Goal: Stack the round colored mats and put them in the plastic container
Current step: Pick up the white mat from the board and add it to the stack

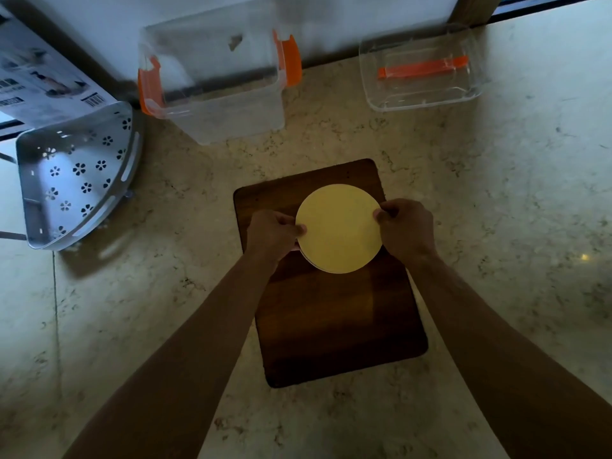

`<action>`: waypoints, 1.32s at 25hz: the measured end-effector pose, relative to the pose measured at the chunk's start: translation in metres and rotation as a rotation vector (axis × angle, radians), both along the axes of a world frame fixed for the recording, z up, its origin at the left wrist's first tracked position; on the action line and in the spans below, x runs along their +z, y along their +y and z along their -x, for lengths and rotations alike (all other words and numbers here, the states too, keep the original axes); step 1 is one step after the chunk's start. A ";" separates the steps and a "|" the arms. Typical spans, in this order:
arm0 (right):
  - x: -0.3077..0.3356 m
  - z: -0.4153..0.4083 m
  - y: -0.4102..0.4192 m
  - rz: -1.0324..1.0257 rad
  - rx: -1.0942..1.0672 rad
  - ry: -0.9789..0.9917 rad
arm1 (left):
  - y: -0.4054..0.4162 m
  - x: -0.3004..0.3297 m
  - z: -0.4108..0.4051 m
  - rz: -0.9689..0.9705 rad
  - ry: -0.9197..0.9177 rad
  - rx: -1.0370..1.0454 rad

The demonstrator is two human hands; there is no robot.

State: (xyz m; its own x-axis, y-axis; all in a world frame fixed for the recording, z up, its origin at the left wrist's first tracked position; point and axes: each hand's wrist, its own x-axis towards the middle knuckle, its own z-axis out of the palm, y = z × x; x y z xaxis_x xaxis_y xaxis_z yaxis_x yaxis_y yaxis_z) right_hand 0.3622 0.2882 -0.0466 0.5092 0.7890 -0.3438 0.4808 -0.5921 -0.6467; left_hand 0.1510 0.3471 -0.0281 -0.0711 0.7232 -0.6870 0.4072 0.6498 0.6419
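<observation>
A stack of round mats, yellow one on top, is held over the far half of a dark wooden board. Thin edges of other mats show under the yellow one at its lower left. My left hand grips the stack's left edge and my right hand grips its right edge, thumbs on top. The clear plastic container with orange latches stands open and empty at the back, left of the board. Whether the stack touches the board I cannot tell.
The container's clear lid with an orange handle lies at the back right. A white perforated corner shelf lies at the left, with a printed cardboard box behind it. A wall runs along the back of the marble surface.
</observation>
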 end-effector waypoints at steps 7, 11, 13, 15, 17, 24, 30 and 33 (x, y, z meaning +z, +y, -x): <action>-0.001 0.005 -0.001 0.003 0.005 -0.057 | -0.004 -0.009 -0.006 -0.076 0.181 -0.053; 0.001 0.008 0.000 0.019 0.018 -0.073 | -0.003 -0.011 -0.004 -0.100 0.232 -0.090; 0.002 0.008 -0.002 0.015 0.023 -0.084 | -0.003 -0.010 -0.005 -0.092 0.255 -0.097; 0.002 0.008 -0.003 0.007 0.025 -0.082 | -0.002 -0.010 -0.006 -0.085 0.275 -0.111; 0.002 0.009 -0.002 0.002 0.023 -0.082 | 0.000 -0.010 -0.005 -0.101 0.291 -0.137; 0.001 0.011 -0.007 0.014 0.104 -0.215 | -0.008 -0.002 -0.010 -0.289 0.401 -0.312; 0.000 0.013 -0.010 -0.021 0.137 -0.287 | -0.008 0.000 -0.012 -0.299 0.461 -0.395; -0.001 0.013 -0.008 -0.043 0.121 -0.255 | -0.009 -0.001 -0.014 -0.289 0.465 -0.409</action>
State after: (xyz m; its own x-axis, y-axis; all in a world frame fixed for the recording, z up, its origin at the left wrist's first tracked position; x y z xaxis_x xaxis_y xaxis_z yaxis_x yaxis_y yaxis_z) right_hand 0.3496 0.2802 -0.0475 0.4758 0.8606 -0.1819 0.6967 -0.4949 -0.5193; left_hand 0.1651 0.3380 -0.0288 0.0057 0.9046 -0.4262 0.8591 0.2137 0.4651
